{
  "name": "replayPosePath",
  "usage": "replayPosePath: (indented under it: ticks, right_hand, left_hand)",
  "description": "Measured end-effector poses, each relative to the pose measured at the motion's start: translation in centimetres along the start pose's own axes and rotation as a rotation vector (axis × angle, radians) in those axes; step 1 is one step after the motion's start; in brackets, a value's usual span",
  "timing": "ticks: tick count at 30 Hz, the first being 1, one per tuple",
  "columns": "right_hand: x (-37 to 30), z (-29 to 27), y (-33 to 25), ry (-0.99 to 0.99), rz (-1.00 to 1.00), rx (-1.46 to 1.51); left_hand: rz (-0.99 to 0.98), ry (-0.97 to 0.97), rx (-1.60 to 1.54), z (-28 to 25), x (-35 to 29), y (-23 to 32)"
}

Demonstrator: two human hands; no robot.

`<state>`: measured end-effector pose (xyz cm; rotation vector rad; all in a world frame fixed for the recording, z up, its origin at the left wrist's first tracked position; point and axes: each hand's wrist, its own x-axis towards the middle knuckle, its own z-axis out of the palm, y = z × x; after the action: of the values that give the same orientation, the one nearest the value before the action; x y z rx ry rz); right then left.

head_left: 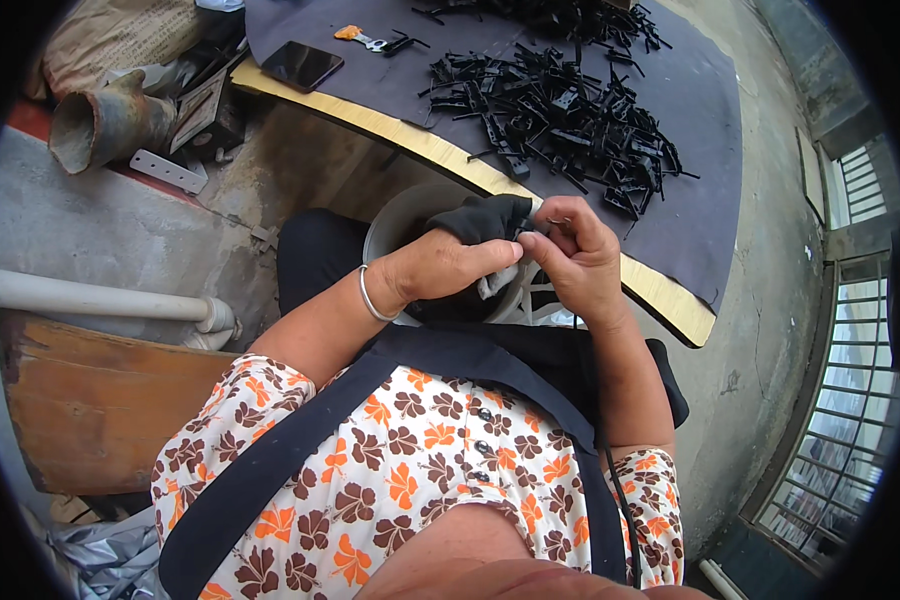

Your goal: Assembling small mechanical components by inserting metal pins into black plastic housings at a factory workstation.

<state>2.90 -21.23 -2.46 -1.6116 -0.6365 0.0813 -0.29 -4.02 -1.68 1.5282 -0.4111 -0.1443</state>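
My left hand (435, 268), with a silver bracelet at its wrist, is closed in front of me. Black cloth (485, 216) covers its fingers, and the thumb is bare. Against its thumb tip, my right hand (582, 258) makes a pinch with bare fingers. A small black part (523, 231) shows between the two hands, mostly hidden by the fingertips. Beneath them is a grey bucket (378, 238) between my knees, its inside largely blocked from view. Past my hands, a large heap of black clip-like parts (570, 125) lies on the dark-topped table (390, 95).
The table's pale wooden edge (410, 133) runs close beyond my hands. On the table lie a phone (303, 66) and an orange-handled tool (362, 38). A rusty pipe piece (105, 122), a white pipe (90, 292) and a wooden board (110, 400) are at left.
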Motion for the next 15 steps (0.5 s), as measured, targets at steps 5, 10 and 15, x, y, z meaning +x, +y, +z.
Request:
replayPosePath:
  ticks: [5,10,15]
  right_hand:
    - [0.2,-0.5,0.0,-0.041,0.064,-0.044]
    - [0.0,-0.2,0.5,-0.226,0.195,-0.218]
    - [-0.3,1.4,1.9,-0.109,0.139,-0.099]
  left_hand:
    - [0.043,0.072,0.194,-0.5,0.0,0.3]
    - [0.136,0.122,0.418,0.2,0.0,-0.6]
    - [0.401,0.155,0.696,0.5,-0.4,-1.3]
